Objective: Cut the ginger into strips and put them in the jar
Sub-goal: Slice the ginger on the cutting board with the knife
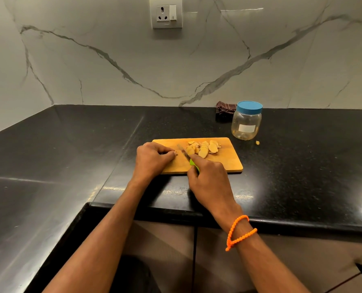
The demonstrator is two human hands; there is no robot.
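two hands (154,158) (207,176) busy: left pinches ginger stub (176,153), right grips knife (184,155); slices (203,148) need strip cuts, jar (246,123) lidded

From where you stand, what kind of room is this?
Most likely a home kitchen. A black stone countertop meets a marble-look wall with a power socket, and ginger slices lie on a wooden cutting board beside a blue-lidded jar.
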